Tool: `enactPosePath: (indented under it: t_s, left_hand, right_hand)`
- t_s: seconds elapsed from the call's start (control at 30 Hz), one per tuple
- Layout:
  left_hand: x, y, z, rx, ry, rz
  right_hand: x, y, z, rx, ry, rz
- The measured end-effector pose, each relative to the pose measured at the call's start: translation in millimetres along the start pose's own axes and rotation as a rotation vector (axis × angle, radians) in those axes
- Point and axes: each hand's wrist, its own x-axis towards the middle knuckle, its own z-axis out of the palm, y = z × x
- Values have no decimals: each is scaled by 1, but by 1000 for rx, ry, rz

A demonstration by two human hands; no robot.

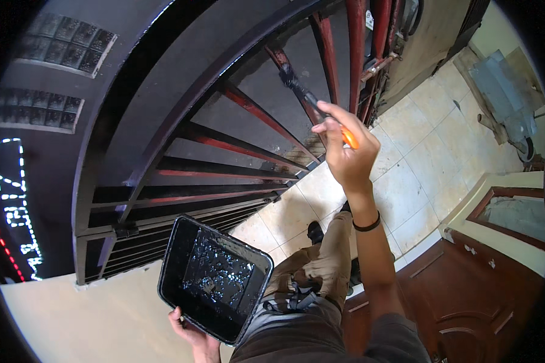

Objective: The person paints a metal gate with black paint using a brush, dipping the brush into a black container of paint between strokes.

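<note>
The right hand (350, 154) is gripping a paintbrush (310, 98) by its orange-ended handle (349, 138), fingers curling closed around it. The dark bristles (288, 75) are pointing up-left beyond the fingertips, apparently touching a red gate bar (278, 55) near the curved dark frame (197, 100). The left hand (195, 337) is holding a black paint tub (173, 260) by its lower edge, some fingers hiding beneath. Tiled floor (427, 154) is spreading right of the brush hand.

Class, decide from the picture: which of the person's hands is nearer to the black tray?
Left. The left hand holds the tray at its near edge; the right hand is farther off, ahead and rightward, holding a brush at a gate bar.
</note>
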Motion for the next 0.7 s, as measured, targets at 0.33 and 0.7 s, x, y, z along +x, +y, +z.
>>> enactPosePath:
  t_s: [0.33,0.7]
  left_hand:
    - [-1,-6,21,53,-12,25]
    - [-3,-7,46,110,9,34]
  right_hand:
    - [15,-4,-19,-154,-38,-31]
    - [35,-25,-22,-195,-128,-68]
